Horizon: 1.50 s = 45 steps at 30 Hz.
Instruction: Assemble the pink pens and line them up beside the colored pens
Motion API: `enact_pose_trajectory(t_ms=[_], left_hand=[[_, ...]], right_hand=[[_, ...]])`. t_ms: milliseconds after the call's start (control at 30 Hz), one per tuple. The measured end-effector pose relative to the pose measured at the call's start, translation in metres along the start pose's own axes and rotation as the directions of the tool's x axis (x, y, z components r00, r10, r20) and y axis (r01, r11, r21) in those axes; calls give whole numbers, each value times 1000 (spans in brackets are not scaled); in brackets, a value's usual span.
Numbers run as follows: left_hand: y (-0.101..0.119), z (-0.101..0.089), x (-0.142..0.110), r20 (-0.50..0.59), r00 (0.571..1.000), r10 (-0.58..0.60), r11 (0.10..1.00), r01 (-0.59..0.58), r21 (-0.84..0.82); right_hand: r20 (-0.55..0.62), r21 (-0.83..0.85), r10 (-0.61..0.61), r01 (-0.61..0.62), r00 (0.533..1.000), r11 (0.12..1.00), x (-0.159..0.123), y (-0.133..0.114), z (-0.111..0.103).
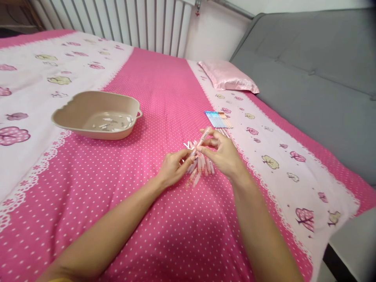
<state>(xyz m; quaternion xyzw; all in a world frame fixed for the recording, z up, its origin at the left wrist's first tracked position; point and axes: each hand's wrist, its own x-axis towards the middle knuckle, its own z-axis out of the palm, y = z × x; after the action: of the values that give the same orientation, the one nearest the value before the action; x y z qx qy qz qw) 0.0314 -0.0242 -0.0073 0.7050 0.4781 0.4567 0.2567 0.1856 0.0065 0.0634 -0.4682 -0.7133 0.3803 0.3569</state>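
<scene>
A slim pale pink pen (205, 135) with small lettering slants between my two hands above the bedspread. My right hand (219, 150) is closed around its upper part. At the lower end, the fingertips of my left hand (176, 164) are pinched together on the pen; the exact tip there is hidden. Just under my hands lies a loose heap of similar pink and white pens (201, 166), partly covered by my fingers. Beyond my right hand, a neat row of pens (219, 120) with blue, brown and orange ends lies side by side.
To the left stands a beige plastic basin (117, 135) with several small white and grey pieces inside. The pink dotted bedspread (158, 90) lies underneath everything. A pink pillow (229, 76) rests by the grey headboard (305, 70), and a white radiator (132, 23) is behind the bed.
</scene>
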Motion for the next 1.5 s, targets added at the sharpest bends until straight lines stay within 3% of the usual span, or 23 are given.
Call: enact_pose_trajectory(t_ms=[300, 567, 733, 967, 1233, 1500], left_hand=[[1, -1, 0, -12, 999, 30, 999, -30, 34], [0, 0, 0, 9, 1000, -3, 1000, 2, 7], [2, -1, 0, 4, 1000, -18, 999, 18, 26], [1, 0, 0, 21, 999, -30, 1000, 30, -1], [2, -1, 0, 4, 1000, -12, 1000, 12, 18], [-1, -2, 1, -11, 1000, 1, 1000, -1, 3]], right_hand=[[-56, -99, -74, 69, 996, 993, 2, 4, 4], [86, 216, 8, -26, 996, 976, -2, -6, -1], [116, 272, 43, -74, 992, 960, -2, -6, -1], [70, 234, 60, -75, 996, 969, -1, -6, 1], [-33, 43, 8, -7, 999, 999, 3, 3, 4], [80, 332, 20, -46, 997, 942, 3, 7, 23]])
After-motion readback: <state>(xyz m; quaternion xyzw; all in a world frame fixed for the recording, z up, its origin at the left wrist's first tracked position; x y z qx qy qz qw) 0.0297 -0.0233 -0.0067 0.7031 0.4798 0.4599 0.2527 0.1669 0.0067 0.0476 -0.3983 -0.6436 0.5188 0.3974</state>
